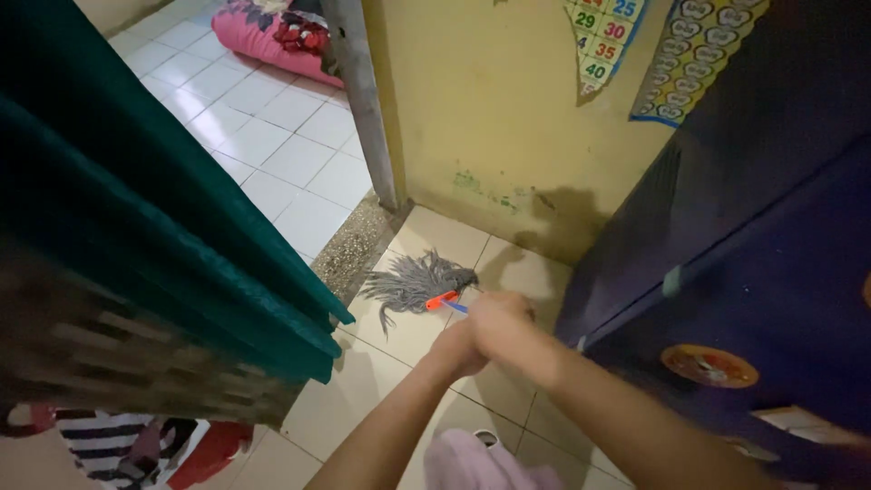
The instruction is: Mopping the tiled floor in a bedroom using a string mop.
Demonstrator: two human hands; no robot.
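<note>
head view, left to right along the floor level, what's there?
Green curtain → grey mop head → hands on the mop handle: left hand, right hand → dark blue cabinet.

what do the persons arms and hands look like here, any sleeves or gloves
Both forearms are bare as far as the head view shows, with no sleeves reaching them. The left hand and right hand wear no gloves, and no watch, bracelet or ring can be made out, though the hands are motion-blurred. The arms are slim and enter from the bottom edge of the frame.
</note>
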